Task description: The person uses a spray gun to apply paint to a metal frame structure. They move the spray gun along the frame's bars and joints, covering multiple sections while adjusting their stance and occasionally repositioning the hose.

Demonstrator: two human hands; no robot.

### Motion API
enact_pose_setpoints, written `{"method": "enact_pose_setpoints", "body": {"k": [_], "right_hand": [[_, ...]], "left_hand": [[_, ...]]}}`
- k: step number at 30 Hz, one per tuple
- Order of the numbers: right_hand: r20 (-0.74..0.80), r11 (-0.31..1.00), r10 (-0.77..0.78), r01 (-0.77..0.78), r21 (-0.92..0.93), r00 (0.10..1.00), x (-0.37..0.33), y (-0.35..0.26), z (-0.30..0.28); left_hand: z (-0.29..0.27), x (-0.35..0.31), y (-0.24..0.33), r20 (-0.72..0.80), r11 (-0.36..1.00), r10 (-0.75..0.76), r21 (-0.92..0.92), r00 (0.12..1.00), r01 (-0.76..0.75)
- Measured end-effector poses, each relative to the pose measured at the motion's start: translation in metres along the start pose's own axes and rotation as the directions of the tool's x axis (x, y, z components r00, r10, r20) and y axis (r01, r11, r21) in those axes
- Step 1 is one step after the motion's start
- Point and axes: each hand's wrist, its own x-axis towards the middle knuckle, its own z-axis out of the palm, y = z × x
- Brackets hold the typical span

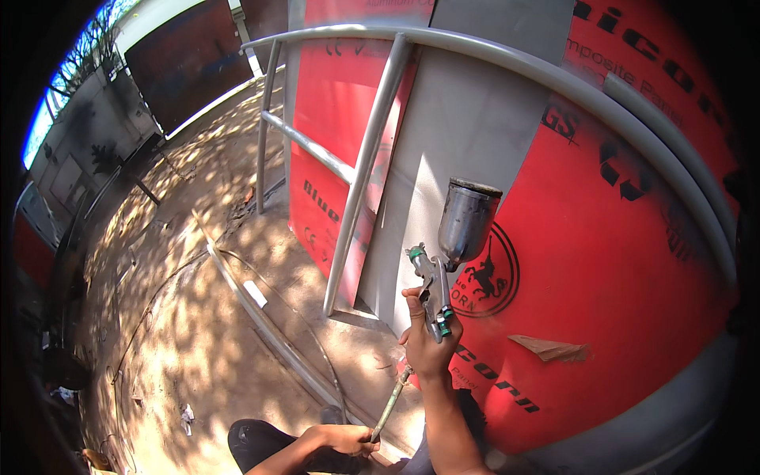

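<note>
My right hand (431,348) is closed round the handle of a spray gun (434,289), which has green fittings. A silvery metal paint cup (467,222) with a dark lid sits on top of the gun. From the bottom of the handle a pale green air hose (391,405) runs down. Lower and to the left, my left hand (348,438) grips this hose. Behind the gun stands a grey panel (463,99) beside a large curved red panel (609,277) with black print. The gun's nozzle points left, near the lower end of a grey metal railing (368,174).
The railing's long curved top rail (507,54) crosses ahead of me. A pale pole (277,340) and a thin dark hose (317,336) lie on the sunlit dirt ground. A dark brown gate (190,67) stands far left. A brown paper scrap (546,348) rests against the red panel.
</note>
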Motion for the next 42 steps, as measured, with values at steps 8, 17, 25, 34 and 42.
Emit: {"method": "enact_pose_setpoints", "body": {"k": [8, 17, 25, 34, 42], "right_hand": [[-0.081, 0.973, -0.227, 0.223, -0.058, 0.970, 0.076, 0.020, 0.020], [-0.134, 0.857, -0.515, 0.505, -0.099, 0.847, 0.145, -0.032, 0.052], [-0.192, 0.697, -0.714, 0.710, -0.099, 0.674, 0.171, -0.074, 0.056], [-0.134, 0.841, -0.538, 0.519, -0.154, 0.832, 0.149, -0.057, 0.037], [-0.035, 0.853, -0.489, 0.469, -0.231, 0.872, 0.104, -0.025, 0.018]], "left_hand": [[-0.003, -0.004, 0.024, -0.529, 0.991, 0.100, -0.026, 0.842, -0.134], [-0.013, 0.004, -0.002, -0.678, 0.933, 0.170, -0.122, 0.715, -0.338], [-0.004, -0.004, -0.001, -0.826, 0.913, 0.182, -0.059, 0.533, -0.403], [0.021, -0.004, -0.001, -0.797, 0.944, 0.183, -0.021, 0.575, -0.329], [0.032, -0.011, -0.022, -0.521, 0.987, 0.158, 0.076, 0.839, -0.138]]}}
